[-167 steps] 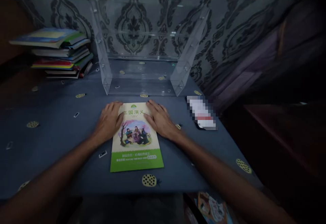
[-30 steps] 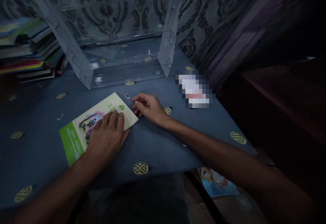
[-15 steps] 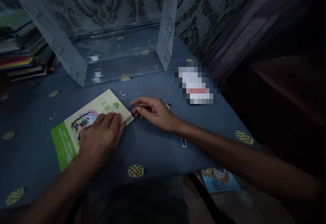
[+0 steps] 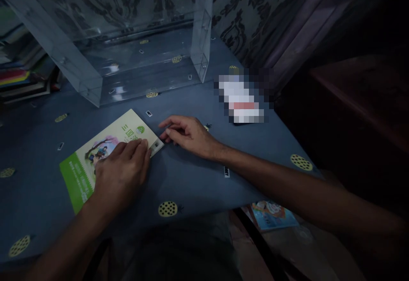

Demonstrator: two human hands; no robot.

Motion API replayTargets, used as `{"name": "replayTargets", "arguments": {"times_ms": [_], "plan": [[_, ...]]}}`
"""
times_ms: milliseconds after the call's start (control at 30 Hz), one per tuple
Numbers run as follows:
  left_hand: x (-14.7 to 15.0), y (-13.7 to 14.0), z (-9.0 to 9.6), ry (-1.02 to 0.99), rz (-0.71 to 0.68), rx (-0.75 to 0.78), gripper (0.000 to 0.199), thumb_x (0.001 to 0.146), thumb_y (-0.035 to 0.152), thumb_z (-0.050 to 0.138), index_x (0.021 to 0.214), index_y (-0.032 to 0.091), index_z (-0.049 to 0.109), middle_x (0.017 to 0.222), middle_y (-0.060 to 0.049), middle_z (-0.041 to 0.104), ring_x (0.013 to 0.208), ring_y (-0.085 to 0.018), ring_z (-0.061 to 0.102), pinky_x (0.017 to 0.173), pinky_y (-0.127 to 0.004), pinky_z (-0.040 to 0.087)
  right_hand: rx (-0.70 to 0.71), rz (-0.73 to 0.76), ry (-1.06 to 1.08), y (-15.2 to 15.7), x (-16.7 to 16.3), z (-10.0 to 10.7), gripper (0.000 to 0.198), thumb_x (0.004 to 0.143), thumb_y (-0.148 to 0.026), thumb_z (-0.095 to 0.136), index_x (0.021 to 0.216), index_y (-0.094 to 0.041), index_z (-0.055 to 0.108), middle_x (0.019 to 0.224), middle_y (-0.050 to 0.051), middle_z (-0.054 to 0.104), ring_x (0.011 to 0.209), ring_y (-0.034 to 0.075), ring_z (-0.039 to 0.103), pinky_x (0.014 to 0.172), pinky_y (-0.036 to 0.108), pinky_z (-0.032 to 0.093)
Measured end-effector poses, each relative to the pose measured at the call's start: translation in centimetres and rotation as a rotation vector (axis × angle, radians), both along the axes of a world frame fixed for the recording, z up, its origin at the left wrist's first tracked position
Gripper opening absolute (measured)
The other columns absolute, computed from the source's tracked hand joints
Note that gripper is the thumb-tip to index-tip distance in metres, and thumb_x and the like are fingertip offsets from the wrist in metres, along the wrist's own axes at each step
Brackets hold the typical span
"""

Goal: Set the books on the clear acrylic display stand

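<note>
A thin book [image 4: 126, 123] with a pale cover, a green strip and a picture of figures under a pink tree lies slanted on the table. My left hand [image 4: 123, 166] rests palm down across its lower right part, fingers lying on the cover and hiding some of the picture and title. My right hand [image 4: 191, 136] is just off the book's right corner, its side on the tablecloth. The fingers are loosely bent and apart, with nothing visible in them.
A clear plastic stand [image 4: 200, 46] stands behind the book. Stacked books [image 4: 25, 80] sit at the far left. A pixelated white object [image 4: 243, 102] lies to the right on the blue pineapple-print tablecloth [image 4: 198, 187]. Below the table edge is a blue packet [image 4: 275, 217].
The whole view has shifted slightly, with everything a little further left and up. Both hands keep nearly the same places beside and on the book.
</note>
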State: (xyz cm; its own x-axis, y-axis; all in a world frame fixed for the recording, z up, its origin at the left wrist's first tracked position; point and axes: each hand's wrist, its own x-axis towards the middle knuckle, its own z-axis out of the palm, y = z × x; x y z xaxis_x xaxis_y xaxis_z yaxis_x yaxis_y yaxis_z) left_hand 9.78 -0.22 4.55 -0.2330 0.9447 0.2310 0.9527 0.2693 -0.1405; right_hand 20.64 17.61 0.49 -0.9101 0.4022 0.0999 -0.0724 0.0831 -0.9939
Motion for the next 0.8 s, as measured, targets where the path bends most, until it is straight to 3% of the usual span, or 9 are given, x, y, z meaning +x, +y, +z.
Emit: {"name": "replayTargets", "arguments": {"times_ms": [300, 800], "plan": [[0.07, -0.09, -0.15, -0.087, 0.026, -0.021, 0.036, 0.102, 0.029, 0.039, 0.115, 0.017, 0.071, 0.112, -0.013, 0.077, 0.093, -0.03, 0.071, 0.078, -0.044, 0.057, 0.029, 0.023, 0.012, 0.09, 0.12, -0.07, 0.022, 0.085, -0.009, 0.054, 0.101, -0.018, 0.066, 0.082, 0.001, 0.073, 0.073, 0.012, 0.068, 0.072, 0.026, 0.055], [0.38, -0.17, -0.23, 0.005, 0.025, -0.09, 0.033, 0.102, 0.031, 0.046, 0.115, 0.015, 0.071, 0.115, -0.014, 0.075, 0.096, -0.031, 0.07, 0.058, -0.035, 0.05, 0.083, 0.034, -0.007, 0.11, 0.08, -0.15, 0.019, 0.092, -0.017, 0.052, 0.105, -0.015, 0.065, 0.082, 0.003, 0.074, 0.07, 0.012, 0.068, 0.069, 0.026, 0.055]]}}
